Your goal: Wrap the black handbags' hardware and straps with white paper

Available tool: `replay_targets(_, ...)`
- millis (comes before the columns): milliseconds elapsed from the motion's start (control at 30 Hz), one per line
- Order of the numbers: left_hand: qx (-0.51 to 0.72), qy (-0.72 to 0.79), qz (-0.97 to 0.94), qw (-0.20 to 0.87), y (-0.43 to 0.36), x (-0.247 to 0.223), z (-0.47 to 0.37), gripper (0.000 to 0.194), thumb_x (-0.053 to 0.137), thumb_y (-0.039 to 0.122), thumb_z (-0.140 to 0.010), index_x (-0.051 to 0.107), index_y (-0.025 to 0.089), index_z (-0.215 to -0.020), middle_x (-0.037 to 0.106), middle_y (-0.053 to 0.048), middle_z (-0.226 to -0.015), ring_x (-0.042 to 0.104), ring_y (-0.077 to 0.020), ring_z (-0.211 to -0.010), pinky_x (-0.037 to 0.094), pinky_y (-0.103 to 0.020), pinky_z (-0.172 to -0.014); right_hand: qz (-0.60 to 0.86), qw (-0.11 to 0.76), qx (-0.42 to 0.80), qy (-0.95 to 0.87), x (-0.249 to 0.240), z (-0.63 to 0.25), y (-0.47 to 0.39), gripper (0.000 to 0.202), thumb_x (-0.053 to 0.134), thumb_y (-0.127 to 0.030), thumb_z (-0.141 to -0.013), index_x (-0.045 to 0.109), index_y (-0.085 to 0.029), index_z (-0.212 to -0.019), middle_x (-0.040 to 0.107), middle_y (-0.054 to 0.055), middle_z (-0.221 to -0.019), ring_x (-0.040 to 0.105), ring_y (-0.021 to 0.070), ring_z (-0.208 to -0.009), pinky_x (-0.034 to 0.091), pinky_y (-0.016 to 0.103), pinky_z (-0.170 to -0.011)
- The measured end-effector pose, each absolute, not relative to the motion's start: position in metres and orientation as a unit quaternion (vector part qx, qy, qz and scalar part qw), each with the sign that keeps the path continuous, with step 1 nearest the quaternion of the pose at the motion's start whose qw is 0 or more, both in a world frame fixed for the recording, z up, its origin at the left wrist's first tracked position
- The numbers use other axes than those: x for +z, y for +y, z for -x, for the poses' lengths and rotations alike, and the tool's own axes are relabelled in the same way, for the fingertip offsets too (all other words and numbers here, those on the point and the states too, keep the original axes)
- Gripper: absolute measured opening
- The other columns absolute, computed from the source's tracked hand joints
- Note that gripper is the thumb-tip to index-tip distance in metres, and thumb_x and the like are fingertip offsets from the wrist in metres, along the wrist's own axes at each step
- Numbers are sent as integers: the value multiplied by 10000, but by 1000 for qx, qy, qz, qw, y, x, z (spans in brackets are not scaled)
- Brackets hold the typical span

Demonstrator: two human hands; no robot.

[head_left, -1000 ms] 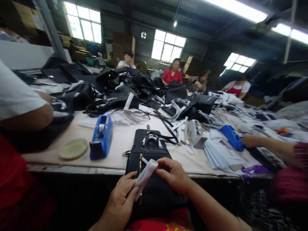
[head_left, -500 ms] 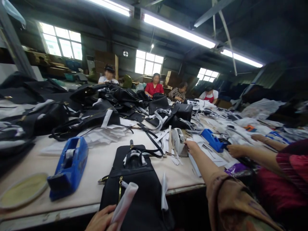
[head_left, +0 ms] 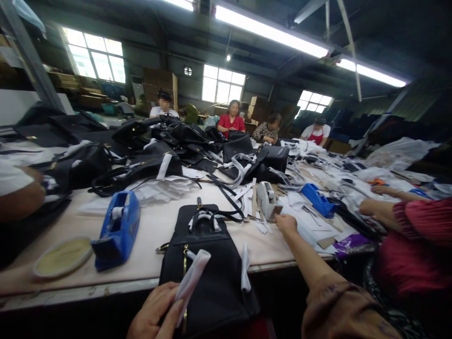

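At the bottom, my left hand point(head_left: 157, 313) pinches a rolled white wrap point(head_left: 193, 278) over the front of a black backpack point(head_left: 212, 287). The backpack lies at the table's front edge, with gold zips and a white-wrapped top handle point(head_left: 205, 221). My right hand point(head_left: 286, 224) reaches out to the front end of a grey-white tape dispenser point(head_left: 267, 200), its fingers closed at the cutting edge; any tape between them is too small to make out. Another white wrap point(head_left: 245, 268) stands on the backpack's right side.
A blue tape dispenser point(head_left: 118, 230) and a round yellowish dish point(head_left: 62, 257) are at left. Black bags point(head_left: 148, 165) pile up behind. Another blue dispenser point(head_left: 318, 200) lies right. Co-workers' arms point(head_left: 379, 207) reach in at right and left; several people sit beyond.
The view has shifted, so the table things appear farther right. A co-worker's arm has come into view at left. My hands keep nearly the same places at the wrap and the dispenser.
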State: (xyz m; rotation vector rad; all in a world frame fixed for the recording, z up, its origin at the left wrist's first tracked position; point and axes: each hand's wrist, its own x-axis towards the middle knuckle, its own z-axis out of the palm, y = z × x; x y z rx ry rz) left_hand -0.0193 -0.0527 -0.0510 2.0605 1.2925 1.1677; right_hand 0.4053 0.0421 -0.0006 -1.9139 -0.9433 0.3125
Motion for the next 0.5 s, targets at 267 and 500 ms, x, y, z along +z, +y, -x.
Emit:
replay_targets(267, 377, 491, -769, 157, -60, -15, -1, 235, 477, 206, -945, 668, 171, -811, 648, -56, -759, 602, -206, -783, 498, -383, -806, 574, 435, 427, -548, 16, -242, -42, 306, 651, -455, -840, 679, -162, -759, 646, 10, -632, 500, 103, -504, 387, 230, -483)
replay_targets(500, 345, 488, -802, 23, -68, -10, -10, 188, 469, 152, -925, 657, 149, -913, 688, -79, -847, 617, -250, -929, 342, -546, -1053, 578, 365, 475, -554, 19, -151, -71, 360, 625, -460, -833, 669, -157, -644, 612, 2, -543, 506, 105, -467, 396, 227, -489)
